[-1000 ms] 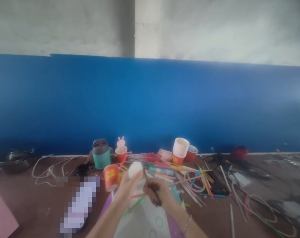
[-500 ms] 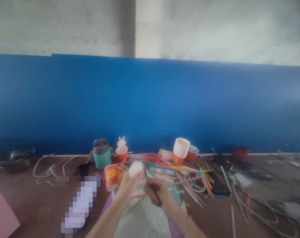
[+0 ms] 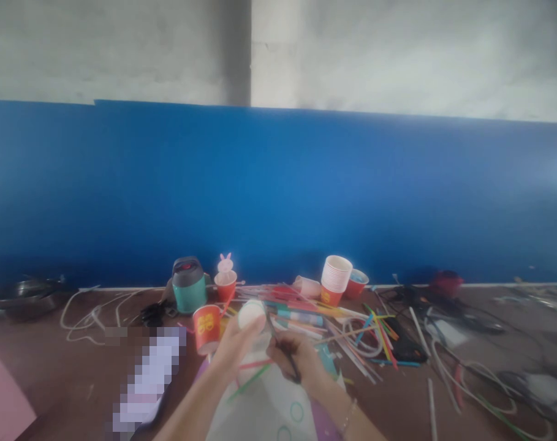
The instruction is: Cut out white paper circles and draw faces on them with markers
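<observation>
Between the thumb and fingers of my left hand [image 3: 234,346] is a white round paper piece [image 3: 251,315], its face turned toward me. My right hand [image 3: 306,358] is closed round dark-handled scissors [image 3: 288,360], whose blades point up beside the right edge of the round piece. Whether the blades touch the paper is too blurred to tell. Under both hands lies a white sheet [image 3: 255,416] with green circles drawn on it. A green straw [image 3: 249,383] rests on this sheet. Left of my left hand stands a red paper cup [image 3: 206,331] with yellow marks.
Behind my hands are a teal container [image 3: 189,294], a red cup with a pink rabbit figure [image 3: 225,275] and a cup stack [image 3: 336,278]. Colourful straws [image 3: 383,337] lie to the right, near loose cables [image 3: 485,373]. A blurred-out phone-like object [image 3: 149,380] lies left; a blue partition [image 3: 278,196] stands behind.
The white round piece and my left hand have shifted very slightly to the left. My right hand keeps its hold on the scissors in almost the same spot.
</observation>
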Available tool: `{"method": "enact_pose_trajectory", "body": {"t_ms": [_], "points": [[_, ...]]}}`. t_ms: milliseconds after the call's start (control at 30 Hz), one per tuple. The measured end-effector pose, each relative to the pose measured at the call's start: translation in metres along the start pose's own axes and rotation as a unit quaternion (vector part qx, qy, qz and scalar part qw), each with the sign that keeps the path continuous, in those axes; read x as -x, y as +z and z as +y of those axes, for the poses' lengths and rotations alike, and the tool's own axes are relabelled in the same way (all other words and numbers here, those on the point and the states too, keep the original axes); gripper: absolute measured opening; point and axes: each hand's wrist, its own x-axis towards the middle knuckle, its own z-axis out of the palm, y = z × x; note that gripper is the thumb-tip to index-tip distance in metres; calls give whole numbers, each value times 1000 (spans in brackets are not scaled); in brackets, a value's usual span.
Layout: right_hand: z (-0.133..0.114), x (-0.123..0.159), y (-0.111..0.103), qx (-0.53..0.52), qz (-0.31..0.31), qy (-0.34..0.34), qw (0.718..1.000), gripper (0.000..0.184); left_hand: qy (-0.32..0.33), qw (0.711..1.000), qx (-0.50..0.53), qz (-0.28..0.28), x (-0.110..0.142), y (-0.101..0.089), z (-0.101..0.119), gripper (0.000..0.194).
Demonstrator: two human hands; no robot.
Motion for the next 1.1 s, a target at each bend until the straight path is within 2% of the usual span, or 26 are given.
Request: {"method": "enact_pose_trajectory", "body": {"t_ms": [167, 433, 800, 1100], "points": [[6, -2, -2, 16, 5, 1, 1000, 37, -6, 1000, -5, 4, 0, -2, 4, 41], [18, -6, -7, 25, -6, -10, 1000, 40, -7, 999, -11, -29, -2, -5, 5, 39], [17, -7, -10, 58, -5, -13, 998, 37, -11, 998, -27, -48, -2, -10, 9, 31], [19, -6, -11, 80, -1, -24, 997, 30, -18, 997, -54, -58, -4, -17, 11, 36]]}}
